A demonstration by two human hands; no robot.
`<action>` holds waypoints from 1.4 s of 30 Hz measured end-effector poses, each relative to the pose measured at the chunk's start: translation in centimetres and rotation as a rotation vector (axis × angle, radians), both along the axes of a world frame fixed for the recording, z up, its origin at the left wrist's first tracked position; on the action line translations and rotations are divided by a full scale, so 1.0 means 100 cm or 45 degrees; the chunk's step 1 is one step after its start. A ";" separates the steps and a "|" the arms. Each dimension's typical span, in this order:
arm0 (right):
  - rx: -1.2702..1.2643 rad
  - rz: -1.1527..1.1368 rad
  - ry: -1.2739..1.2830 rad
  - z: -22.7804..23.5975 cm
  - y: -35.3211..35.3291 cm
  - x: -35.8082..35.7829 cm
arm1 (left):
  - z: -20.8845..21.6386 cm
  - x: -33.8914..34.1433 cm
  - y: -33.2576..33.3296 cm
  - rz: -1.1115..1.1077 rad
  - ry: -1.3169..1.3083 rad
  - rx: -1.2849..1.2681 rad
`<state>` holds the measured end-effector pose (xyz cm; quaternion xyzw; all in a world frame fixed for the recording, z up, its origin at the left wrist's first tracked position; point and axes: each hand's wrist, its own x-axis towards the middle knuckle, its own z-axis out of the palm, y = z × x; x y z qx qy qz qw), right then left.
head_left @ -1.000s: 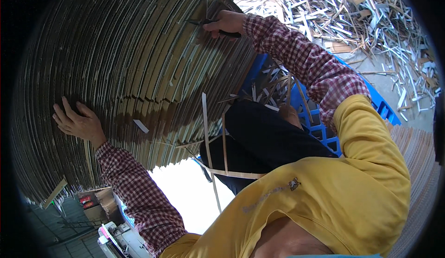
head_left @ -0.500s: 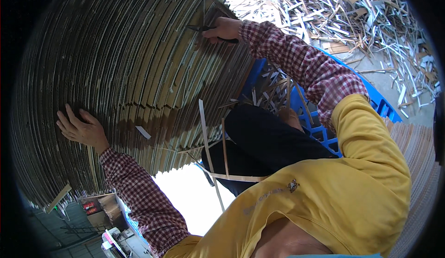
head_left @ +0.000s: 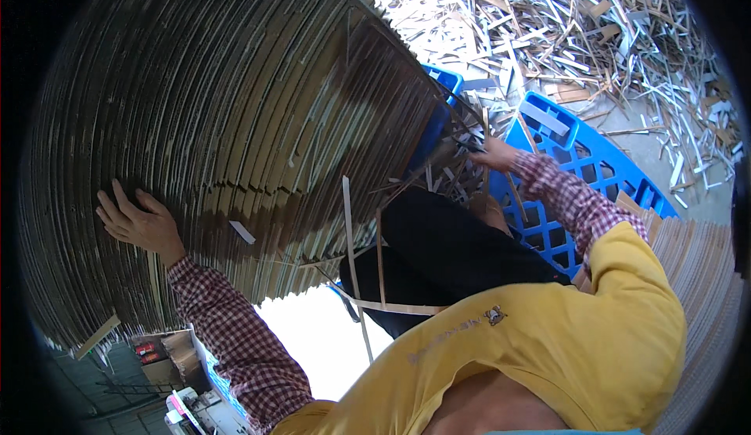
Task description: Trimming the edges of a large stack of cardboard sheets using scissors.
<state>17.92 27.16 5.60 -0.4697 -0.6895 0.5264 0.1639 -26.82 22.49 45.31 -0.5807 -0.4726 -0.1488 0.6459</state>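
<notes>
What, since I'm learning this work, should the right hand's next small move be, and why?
Perhaps bring the right hand and its dark tool to the cardboard stack: the tool shows off to its right, near scrap strips, while the left hand rests against the stack.

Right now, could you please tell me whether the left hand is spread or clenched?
Spread: the left hand lies against the cardboard stack with its fingers visibly apart.

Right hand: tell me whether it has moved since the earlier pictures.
Yes: the right hand has moved right and down in the view, away from the cardboard stack.
</notes>
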 end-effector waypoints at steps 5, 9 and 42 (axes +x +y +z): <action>0.252 0.385 0.315 0.123 0.028 -0.023 | 0.000 -0.007 -0.011 -0.009 0.002 -0.028; 0.359 0.163 0.187 0.175 0.106 -0.088 | -0.006 -0.003 0.001 0.012 -0.028 -0.025; 0.434 0.162 0.270 0.209 0.145 -0.113 | -0.004 -0.001 -0.002 -0.008 -0.049 -0.019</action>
